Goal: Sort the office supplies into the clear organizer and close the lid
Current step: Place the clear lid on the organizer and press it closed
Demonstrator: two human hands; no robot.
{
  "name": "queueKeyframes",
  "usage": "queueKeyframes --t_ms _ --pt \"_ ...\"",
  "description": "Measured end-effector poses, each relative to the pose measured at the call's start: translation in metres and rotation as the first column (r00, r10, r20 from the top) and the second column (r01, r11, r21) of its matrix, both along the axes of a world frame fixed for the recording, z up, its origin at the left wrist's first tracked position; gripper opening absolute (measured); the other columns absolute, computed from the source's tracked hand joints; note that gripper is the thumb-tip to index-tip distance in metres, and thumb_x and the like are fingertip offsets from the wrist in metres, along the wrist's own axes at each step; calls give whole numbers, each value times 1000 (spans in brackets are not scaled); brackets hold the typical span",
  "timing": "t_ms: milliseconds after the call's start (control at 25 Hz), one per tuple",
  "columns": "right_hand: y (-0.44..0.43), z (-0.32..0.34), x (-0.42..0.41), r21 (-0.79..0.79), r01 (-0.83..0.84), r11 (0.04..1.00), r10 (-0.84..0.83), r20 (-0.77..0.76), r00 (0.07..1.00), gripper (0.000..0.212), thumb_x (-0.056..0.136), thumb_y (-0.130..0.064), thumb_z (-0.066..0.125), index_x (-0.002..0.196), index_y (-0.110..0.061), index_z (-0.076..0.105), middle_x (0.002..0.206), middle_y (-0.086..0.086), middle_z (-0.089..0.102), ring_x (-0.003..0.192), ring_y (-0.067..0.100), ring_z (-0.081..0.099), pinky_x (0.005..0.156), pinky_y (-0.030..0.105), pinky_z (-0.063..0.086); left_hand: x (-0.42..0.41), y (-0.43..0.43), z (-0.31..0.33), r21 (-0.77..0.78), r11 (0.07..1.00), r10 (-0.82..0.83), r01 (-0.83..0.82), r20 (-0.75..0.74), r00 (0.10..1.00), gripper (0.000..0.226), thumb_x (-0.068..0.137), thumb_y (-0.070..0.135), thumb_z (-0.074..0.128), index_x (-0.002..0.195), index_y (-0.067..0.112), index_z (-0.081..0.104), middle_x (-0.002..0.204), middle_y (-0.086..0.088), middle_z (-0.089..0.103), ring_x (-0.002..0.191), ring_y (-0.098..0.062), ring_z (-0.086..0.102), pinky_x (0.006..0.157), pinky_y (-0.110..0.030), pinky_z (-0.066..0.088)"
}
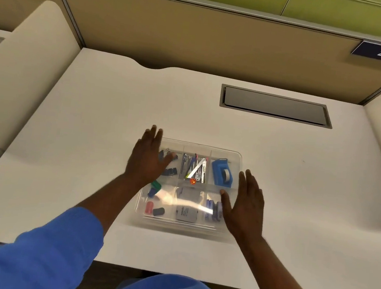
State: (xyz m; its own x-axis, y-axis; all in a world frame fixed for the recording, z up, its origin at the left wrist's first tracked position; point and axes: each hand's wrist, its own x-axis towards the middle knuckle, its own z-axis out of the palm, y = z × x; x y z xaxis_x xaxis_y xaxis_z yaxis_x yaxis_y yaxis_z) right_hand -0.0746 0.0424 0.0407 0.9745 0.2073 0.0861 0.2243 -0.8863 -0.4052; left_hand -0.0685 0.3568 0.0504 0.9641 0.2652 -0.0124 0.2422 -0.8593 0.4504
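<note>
On the white desk (91,133), near its front edge and in the middle, I see through the head camera the clear plastic organizer (175,225) with six compartments in two rows. A bright glare runs across the near row, so a clear lid seems to lie on top, but I cannot tell if it is snapped shut.

The left hand (146,160) is spread flat over the far left compartment, fingers straight and close together, holding nothing. It hides part of some dark clips (171,171). The right hand (246,205) is also spread, at the right side of the organizer, with its thumb over the near right compartment. I cannot tell if either palm really presses down.

The far middle compartment holds pens and metal tools (194,168), and the far right one holds a blue tape dispenser (220,172). The near left compartment holds small coloured caps (153,197), and the near middle one a grey pad (186,211).

Farther on the right, a grey hatch (274,106) is set in the desk.
</note>
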Motion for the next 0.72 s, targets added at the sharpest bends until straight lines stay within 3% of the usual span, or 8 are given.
queueKeyframes --t_ms 120,240,480,720 --pt "1 -10 -21 -75 -112 991 107 -69 992 84 97 -71 26 161 -24 0 169 -3 -6 156 15 -6 125 43 3 21 -6 -16 155 975 -132 157 -157 979 97 91 77 20 159 10 2 168 -11 -3 155 -26 -5 124 -47 1" --pt "-5 -23 -30 -118 -137 983 120 -139 983 86 97 -74 20 160 -23 -8 168 -4 -14 155 14 -12 126 49 6 19 -7 -33 163 969 -150 184 -197 969 100 90 80 15 159 9 0 168 -11 -2 155 -27 -5 123 -49 -1" --pt "-7 -37 -32 -108 -130 986 117 -124 985 87 98 -69 25 160 -16 -6 169 1 -11 156 20 -6 124 55 10 13 -7 -45 179 965 -176 192 -101 979 98 92 75 23 159 7 6 167 -14 7 155 -30 4 124 -51 8" --pt "-6 -35 -32 -152 -137 979 116 -140 983 91 96 -73 24 160 -16 -7 169 4 -13 156 23 -10 123 57 6 13 -7 -41 218 954 -181 207 -132 975 99 90 78 11 159 8 -2 168 -11 -5 154 -26 -9 124 -50 -2"
